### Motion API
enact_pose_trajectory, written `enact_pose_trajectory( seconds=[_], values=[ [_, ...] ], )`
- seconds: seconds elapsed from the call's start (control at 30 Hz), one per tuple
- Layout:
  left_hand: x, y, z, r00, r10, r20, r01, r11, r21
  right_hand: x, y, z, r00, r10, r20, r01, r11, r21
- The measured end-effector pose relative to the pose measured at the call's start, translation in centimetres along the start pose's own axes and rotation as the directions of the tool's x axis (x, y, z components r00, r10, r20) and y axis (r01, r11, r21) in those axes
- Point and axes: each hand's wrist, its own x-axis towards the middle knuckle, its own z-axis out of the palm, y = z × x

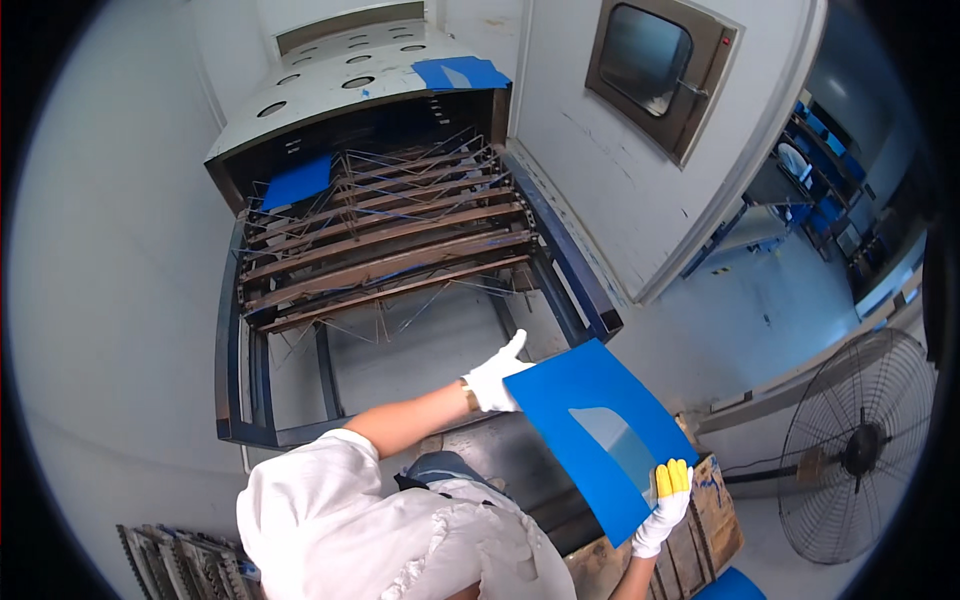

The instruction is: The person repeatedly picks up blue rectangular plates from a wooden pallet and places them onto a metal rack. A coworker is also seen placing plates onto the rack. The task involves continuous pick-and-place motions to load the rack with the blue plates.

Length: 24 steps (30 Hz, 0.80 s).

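Note:
A flat blue sheet (555, 395) with a pale grey curved shape in its middle is held at a slant between my two white-gloved hands. My left hand (497, 376) is at its upper left edge, the thumb pointing up and the other fingers hidden behind the sheet. At the lower right edge, my right hand (667, 508) has its yellow-coated fingertips lying over the sheet's face. Beneath it stands a worn wooden crate or stand (717, 510), partly covered. One corner of another blue piece (730, 585) shows at the bottom edge.
Ahead, a long oven-like machine (330, 90) has a rack conveyor (390, 265) of brown bars and wires. One blue sheet (298, 183) lies on the rack, another (460, 73) on the hood. A caged fan (860, 450) stands at right, beside a doorway. Metal racks (180, 560) lean at lower left.

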Motion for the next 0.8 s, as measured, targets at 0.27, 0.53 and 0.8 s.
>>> enact_pose_trajectory(
  seconds=[0.27,0.53,0.8],
  values=[
    [-4.1,4.0,-8.7,0.988,0.145,0.059,-0.155,0.871,0.465,4.8,-2.3,4.9,0.990,0.078,-0.121,-0.075,0.997,0.036],
    [-5.4,7.3,-10.1,0.966,0.256,0.014,-0.225,0.819,0.527,4.1,-3.3,9.2,0.636,0.605,0.479,-0.767,0.565,0.304],
    [-5.2,8.4,-15.0,0.981,0.149,-0.121,-0.039,0.772,0.635,-4.4,-3.0,15.1,0.693,0.395,0.604,-0.709,0.529,0.467]
  ],
)
